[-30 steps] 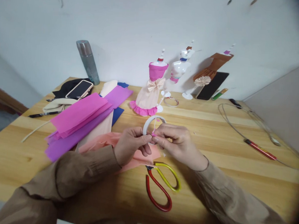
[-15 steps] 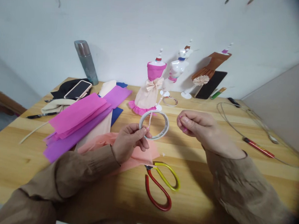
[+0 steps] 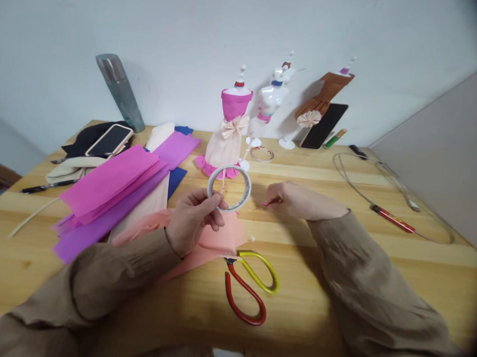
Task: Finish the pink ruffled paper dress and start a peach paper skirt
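My left hand (image 3: pixel 192 218) pinches the near left rim of a roll of clear tape (image 3: pixel 248 189), held upright above the table. A thin pale pink twisted strip (image 3: pixel 223 180) shows inside the ring near my fingertips. To the right of the roll is my right hand (image 3: pixel 291 200), closed, knuckles up, with a small bright pink scrap (image 3: pixel 266 204) poking from its fingers. Peach crepe paper (image 3: pixel 215 242) lies under my left hand. Scissors (image 3: pixel 255 322) with one red and one yellow handle rest in front, their blades hidden beneath that paper.
A dress form in a pink and cream paper dress (image 3: pixel 224 146) stands behind the roll. Further right are a bare white form (image 3: pixel 271 100) and one in a brown dress (image 3: pixel 333 87). Folded pink paper (image 3: pixel 106 185), a phone (image 3: pixel 110 140), a flask (image 3: pixel 121 92) and a cable tool (image 3: pixel 392 218) lie around.
My right hand has turned knuckles up and dropped slightly, the pink scrap still in its fingers. The left hand keeps the tape roll. The whole view has shifted a little.
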A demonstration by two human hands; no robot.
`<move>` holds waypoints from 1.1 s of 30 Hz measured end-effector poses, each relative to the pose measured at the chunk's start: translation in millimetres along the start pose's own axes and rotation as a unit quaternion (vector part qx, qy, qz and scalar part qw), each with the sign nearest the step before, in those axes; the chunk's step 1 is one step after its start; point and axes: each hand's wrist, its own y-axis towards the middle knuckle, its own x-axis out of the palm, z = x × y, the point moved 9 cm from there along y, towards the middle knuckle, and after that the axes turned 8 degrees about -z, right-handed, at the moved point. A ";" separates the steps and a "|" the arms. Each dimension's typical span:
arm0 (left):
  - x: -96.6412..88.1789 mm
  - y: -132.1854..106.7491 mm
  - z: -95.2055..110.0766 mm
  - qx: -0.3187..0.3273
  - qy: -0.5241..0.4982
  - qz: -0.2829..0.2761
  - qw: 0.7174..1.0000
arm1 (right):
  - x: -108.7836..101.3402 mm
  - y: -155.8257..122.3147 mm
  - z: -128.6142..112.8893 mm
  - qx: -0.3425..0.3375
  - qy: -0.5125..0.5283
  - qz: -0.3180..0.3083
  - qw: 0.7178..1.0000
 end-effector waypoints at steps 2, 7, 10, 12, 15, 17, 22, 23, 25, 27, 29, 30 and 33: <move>0.1 -0.1 -0.3 -0.003 0.007 0.000 1.000 | 1.4 1.2 6.8 0.025 0.000 -0.001 1.000; 0.4 -0.4 -2.0 -0.014 0.021 -0.002 1.000 | 9.1 3.9 3.4 0.002 0.020 -0.029 0.999; -1.0 -0.8 -1.8 -0.016 0.029 0.002 0.999 | 11.4 6.4 8.4 0.044 0.017 -0.037 0.998; -1.7 -0.6 -1.8 -0.018 0.035 0.003 0.999 | 12.2 7.3 9.8 0.066 0.016 -0.046 0.997; -2.4 -0.2 -2.4 -0.019 0.042 0.003 0.999 | 13.1 8.1 4.2 0.058 0.002 -0.057 0.997; -2.9 0.0 -2.9 -0.018 0.049 0.004 0.999 | 12.6 7.7 1.0 0.055 -0.029 -0.055 0.997; -1.9 0.3 -4.0 -0.018 0.055 -0.003 0.998 | 16.0 4.3 3.0 0.111 -0.129 -0.059 0.984; -1.5 0.4 -4.2 -0.018 0.053 -0.006 0.998 | 17.3 4.0 2.7 0.125 -0.150 -0.060 0.979; -1.0 0.5 -4.6 -0.018 0.048 -0.010 0.999 | 20.8 4.3 0.7 0.151 -0.190 -0.063 0.968; -1.0 0.6 -5.2 -0.019 0.048 -0.012 0.999 | 24.8 5.9 -2.1 0.175 -0.219 -0.064 0.958; -1.4 0.7 -5.9 -0.021 0.051 -0.012 0.998 | 28.7 7.7 -4.6 0.190 -0.231 -0.066 0.952; -1.6 0.8 -6.3 -0.022 0.052 -0.012 0.998 | 30.0 8.3 -5.5 0.193 -0.234 -0.069 0.950; -2.7 0.8 -7.0 -0.025 0.054 -0.009 0.998 | 29.8 8.4 -6.7 0.183 -0.231 -0.075 0.953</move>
